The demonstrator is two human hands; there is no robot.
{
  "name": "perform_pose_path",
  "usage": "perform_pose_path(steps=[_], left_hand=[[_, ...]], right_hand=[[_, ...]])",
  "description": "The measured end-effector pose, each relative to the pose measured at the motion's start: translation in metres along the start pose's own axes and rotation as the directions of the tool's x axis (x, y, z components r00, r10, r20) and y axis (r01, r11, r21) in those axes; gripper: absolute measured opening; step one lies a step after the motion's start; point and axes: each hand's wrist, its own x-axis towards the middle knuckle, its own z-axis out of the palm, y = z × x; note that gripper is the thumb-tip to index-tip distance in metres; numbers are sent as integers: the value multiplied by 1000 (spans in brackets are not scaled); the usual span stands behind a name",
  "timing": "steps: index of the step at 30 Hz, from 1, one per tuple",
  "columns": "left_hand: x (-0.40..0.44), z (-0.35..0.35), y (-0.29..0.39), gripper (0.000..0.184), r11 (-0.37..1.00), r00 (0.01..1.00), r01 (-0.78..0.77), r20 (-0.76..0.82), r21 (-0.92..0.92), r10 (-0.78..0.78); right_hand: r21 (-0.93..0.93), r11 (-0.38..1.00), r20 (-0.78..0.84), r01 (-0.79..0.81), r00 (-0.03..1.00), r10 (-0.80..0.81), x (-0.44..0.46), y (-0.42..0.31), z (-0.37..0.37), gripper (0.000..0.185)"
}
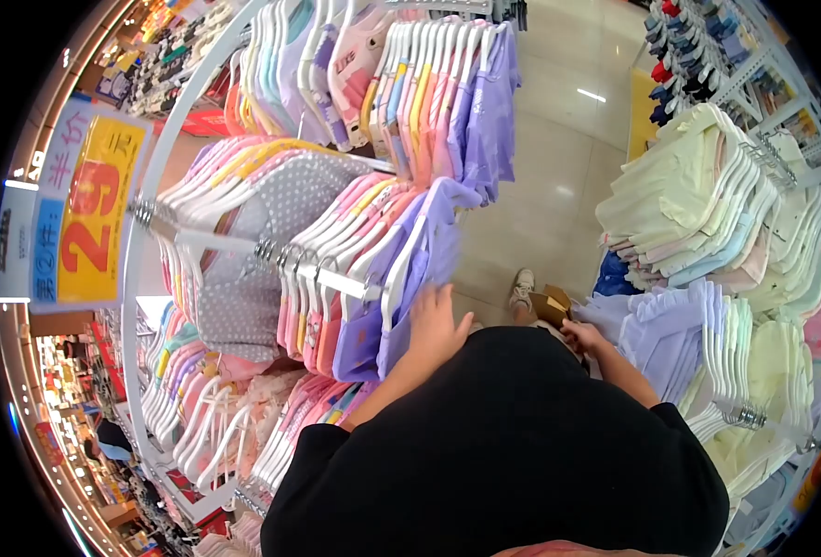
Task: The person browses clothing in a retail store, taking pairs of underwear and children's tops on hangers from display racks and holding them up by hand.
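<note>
My left hand [436, 322] rests against the lilac garment [438, 237] at the front end of a rack arm, its fingers stretched out. That garment hangs on a white hanger [397, 283], beside pink, orange and yellow clothes [332, 227] on similar hangers. Lower down on the other side, my right hand [584, 336] is closed at the edge of a brown cardboard box [550, 304]. My body partly hides the box, and its contents are not visible. Just right of that hand hang pale lilac clothes [657, 334].
A yellow price sign [95, 209] stands at the left on the white rack frame [132, 343]. Pale yellow clothes [680, 176] line the rack on the right. Tiled floor [554, 130] runs between the racks, with my shoe [522, 286] on it.
</note>
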Motion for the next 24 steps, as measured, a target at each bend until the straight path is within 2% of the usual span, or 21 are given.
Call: perform_pose_path(steps=[1, 2, 5, 6, 8, 9, 11, 13, 16, 18, 21, 24], left_hand=[[6, 14, -7, 51, 981, 997, 73, 23, 180, -79], [13, 26, -17, 62, 977, 983, 98, 132, 192, -124], [35, 39, -11, 63, 927, 938, 77, 290, 366, -192], [45, 43, -8, 64, 932, 925, 49, 336, 360, -178], [67, 51, 0, 64, 940, 892, -6, 426, 342, -149], [81, 49, 9, 65, 938, 921, -54, 379, 343, -86], [113, 45, 35, 66, 927, 959, -144, 282, 345, 44], [155, 51, 53, 69, 937, 992, -99, 113, 335, 64], [228, 49, 68, 75, 962, 983, -78, -143, 262, 119], [274, 46, 69, 76, 981, 960, -69, -256, 184, 115], [330, 49, 53, 77, 997, 965, -66, -252, 37, 73], [360, 61, 32, 80, 999, 988, 49, -148, -1, -49]], right_hand=[[-114, 993, -12, -15, 1000, 13, 8, 7, -11, 45], [-227, 974, -24, -27, 999, 22, 15, 8, -18, 42], [-151, 985, -151, -87, 987, 64, 17, -9, -30, 34], [-201, 973, -134, -116, 987, 89, 25, -10, -40, 37], [-360, 931, -96, -56, 995, 23, 55, -3, -60, 40], [-437, 899, -75, -25, 997, -9, 67, -1, -69, 42], [-586, 791, 48, 175, 982, -181, 77, -7, -88, 42], [-627, 731, 101, 268, 959, -266, 96, -2, -110, 41], [-558, 797, 36, 231, 966, -255, 125, -1, -130, 39], [-484, 863, -30, 144, 983, -180, 124, -10, -142, 40], [-575, 784, 5, 232, 960, -280, 117, -20, -153, 44], [-530, 839, -90, 123, 976, -199, 87, -49, -151, 48]])
